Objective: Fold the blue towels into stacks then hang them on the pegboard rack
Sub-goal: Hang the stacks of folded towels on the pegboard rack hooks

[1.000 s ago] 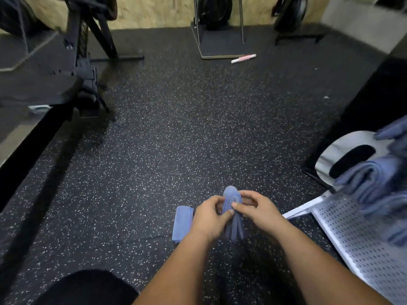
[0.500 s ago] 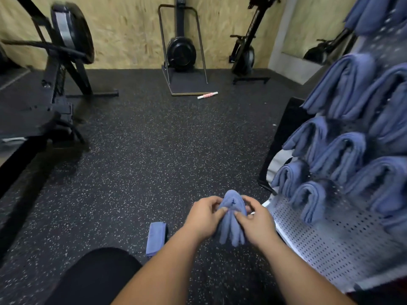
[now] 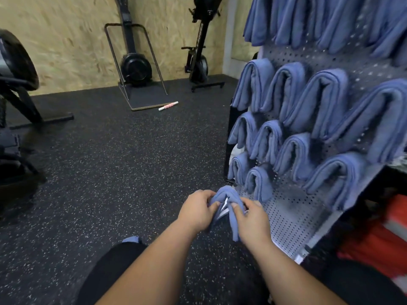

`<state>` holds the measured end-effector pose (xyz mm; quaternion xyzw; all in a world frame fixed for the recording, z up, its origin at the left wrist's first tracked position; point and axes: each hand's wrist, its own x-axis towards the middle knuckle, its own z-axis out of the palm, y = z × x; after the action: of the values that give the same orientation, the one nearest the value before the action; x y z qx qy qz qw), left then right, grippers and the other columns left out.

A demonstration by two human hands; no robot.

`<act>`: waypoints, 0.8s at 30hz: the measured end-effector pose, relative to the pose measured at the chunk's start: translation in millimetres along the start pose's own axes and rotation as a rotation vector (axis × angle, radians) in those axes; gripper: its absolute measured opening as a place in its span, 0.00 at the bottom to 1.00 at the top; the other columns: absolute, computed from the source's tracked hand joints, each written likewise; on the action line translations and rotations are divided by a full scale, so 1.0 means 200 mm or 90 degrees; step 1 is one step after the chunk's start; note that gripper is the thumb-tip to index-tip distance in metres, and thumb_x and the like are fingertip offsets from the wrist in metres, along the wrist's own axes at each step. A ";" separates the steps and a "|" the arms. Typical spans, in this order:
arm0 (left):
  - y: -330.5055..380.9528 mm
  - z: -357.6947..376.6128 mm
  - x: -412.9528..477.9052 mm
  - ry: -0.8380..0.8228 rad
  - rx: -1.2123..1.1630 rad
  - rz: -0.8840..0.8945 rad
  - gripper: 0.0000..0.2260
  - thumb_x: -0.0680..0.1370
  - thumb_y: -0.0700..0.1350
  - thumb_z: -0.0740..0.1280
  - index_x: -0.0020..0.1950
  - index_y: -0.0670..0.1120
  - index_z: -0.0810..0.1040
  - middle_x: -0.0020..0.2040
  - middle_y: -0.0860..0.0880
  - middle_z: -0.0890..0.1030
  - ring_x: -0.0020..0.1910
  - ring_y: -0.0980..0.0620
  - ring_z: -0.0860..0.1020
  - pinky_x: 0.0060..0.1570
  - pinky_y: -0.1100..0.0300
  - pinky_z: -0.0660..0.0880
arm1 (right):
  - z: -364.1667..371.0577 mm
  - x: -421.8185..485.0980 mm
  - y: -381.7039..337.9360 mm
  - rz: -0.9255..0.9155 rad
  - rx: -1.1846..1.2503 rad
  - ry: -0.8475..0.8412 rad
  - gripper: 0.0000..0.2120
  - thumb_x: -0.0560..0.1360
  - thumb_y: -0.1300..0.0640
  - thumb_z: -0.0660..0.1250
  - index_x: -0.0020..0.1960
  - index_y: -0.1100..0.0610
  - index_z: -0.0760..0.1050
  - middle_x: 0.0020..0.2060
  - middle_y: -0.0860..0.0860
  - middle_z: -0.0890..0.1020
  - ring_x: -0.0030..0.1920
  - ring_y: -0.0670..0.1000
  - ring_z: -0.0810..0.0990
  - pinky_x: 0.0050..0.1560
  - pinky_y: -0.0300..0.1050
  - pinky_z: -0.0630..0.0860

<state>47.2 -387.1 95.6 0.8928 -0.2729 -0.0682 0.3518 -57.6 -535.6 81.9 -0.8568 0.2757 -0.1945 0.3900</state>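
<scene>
Working low over a speckled black rubber floor (image 3: 110, 172), backed by a chipboard wall (image 3: 66, 40). Facing, at right, a white pegboard rack (image 3: 293, 216), tilted back and loaded with rows of hung towels (image 3: 321, 100), all blue, folded and draped in arches against the board. Taking in exercise machines along the far wall: a fan-wheel trainer (image 3: 135, 69) on its flat base, an upright bike (image 3: 199, 62) beside it, a third machine (image 3: 17, 67) cut off at the left edge. Gripping, in both hands, one folded blue towel (image 3: 226, 192), doubled over and held off the floor near the rack's bare lower edge. Curling the left hand (image 3: 196, 211) round its left side and the right hand (image 3: 251, 219) round its right, thumbs pressed into the fold, a white strip showing between them. Showing also a second folded towel (image 3: 131, 239) on the floor, half hidden behind a black-clad knee (image 3: 114, 271), and, by the trainer's base, a small pink-and-white stick (image 3: 168, 105).
</scene>
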 end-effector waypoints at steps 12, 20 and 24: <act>0.28 0.38 0.27 0.024 -0.132 0.109 0.15 0.82 0.50 0.69 0.69 0.54 0.82 0.56 0.53 0.80 0.53 0.52 0.80 0.58 0.52 0.77 | -0.12 0.05 0.16 0.130 0.077 0.306 0.20 0.83 0.49 0.65 0.74 0.40 0.75 0.53 0.44 0.69 0.51 0.51 0.76 0.51 0.48 0.75; 0.31 0.58 0.44 -0.009 -0.158 0.081 0.15 0.82 0.52 0.68 0.69 0.55 0.82 0.56 0.54 0.87 0.52 0.53 0.84 0.57 0.55 0.80 | -0.06 0.16 0.29 0.160 0.122 0.369 0.21 0.83 0.48 0.65 0.76 0.41 0.75 0.50 0.42 0.69 0.54 0.54 0.77 0.55 0.50 0.74; 0.30 0.65 0.53 -0.039 -0.157 0.091 0.15 0.82 0.53 0.68 0.68 0.55 0.82 0.54 0.56 0.88 0.50 0.56 0.84 0.57 0.55 0.80 | -0.06 0.24 0.34 0.223 0.087 0.373 0.21 0.84 0.46 0.64 0.76 0.39 0.73 0.53 0.46 0.70 0.54 0.54 0.76 0.52 0.45 0.68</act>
<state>69.0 -556.0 46.2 0.8185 -0.3359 -0.1030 0.4544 -49.5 -608.3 42.6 -0.6762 0.5052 -0.3802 0.3781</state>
